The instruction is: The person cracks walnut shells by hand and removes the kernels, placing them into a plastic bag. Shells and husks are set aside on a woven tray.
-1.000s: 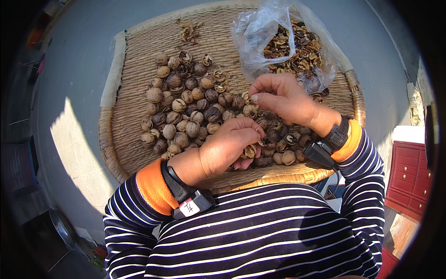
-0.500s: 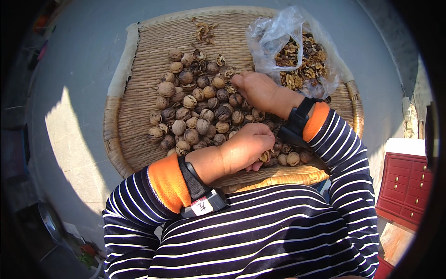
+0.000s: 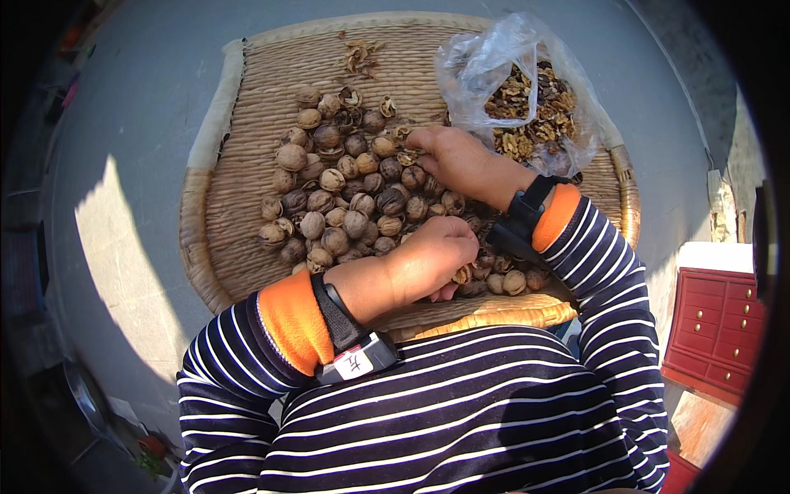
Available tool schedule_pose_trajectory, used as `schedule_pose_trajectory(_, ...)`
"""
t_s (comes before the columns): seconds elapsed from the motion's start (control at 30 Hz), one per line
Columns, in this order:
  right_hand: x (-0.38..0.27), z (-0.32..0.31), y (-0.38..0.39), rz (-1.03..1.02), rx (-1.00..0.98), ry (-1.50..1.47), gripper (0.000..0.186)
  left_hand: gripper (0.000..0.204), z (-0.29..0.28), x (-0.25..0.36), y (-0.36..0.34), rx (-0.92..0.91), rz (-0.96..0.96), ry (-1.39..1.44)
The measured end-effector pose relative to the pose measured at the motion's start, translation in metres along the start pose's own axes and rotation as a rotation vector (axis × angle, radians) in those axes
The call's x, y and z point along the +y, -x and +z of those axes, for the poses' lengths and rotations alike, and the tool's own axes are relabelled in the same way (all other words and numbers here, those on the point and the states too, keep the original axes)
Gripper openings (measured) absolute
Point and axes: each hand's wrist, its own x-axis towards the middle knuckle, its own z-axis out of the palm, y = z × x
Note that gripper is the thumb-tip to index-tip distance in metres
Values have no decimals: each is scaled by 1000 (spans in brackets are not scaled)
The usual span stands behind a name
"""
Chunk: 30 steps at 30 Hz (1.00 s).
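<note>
My left hand [image 3: 436, 255] is closed on a cracked walnut [image 3: 462, 275] low in the pile of walnuts [image 3: 335, 210] on a woven straw mat [image 3: 222, 239] with rolled edges. My right hand [image 3: 457, 156] curls at the pile's upper right edge, fingertips down among split shells [image 3: 406, 156]; anything between them is too small to make out. Just beyond it, a translucent plastic bag [image 3: 469, 70] holds shelled kernels [image 3: 539, 123]. A small heap of shell scraps [image 3: 360, 55] lies toward the mat's far side.
Grey floor [image 3: 107, 140] surrounds the mat, with a sunlit patch on the left. A red drawer cabinet [image 3: 708, 329] with a white top stands at right. A metal basin [image 3: 82, 391] and a potted plant [image 3: 152, 457] sit at lower left.
My right hand has moved leftward to the shells at the pile's edge, fingers lower and more curled. My left hand stays on the walnut. The camera's view has shifted slightly.
</note>
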Motion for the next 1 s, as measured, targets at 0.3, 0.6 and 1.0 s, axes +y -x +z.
schedule_pose_trajectory(0.3, 1, 9, -8, 15, 6, 106, 11, 23, -3, 0, -1, 12, -14, -14)
schedule_pose_trajectory(0.6, -52, -54, 14, -142, 223, -169, 11, 20, -7, 3, 3, 121, 155, 132)
schedule_pose_trajectory(1.0, -89, -155, 84, -443, 482, -860, 8, 24, -11, 27, 17, 276, 351, 359)
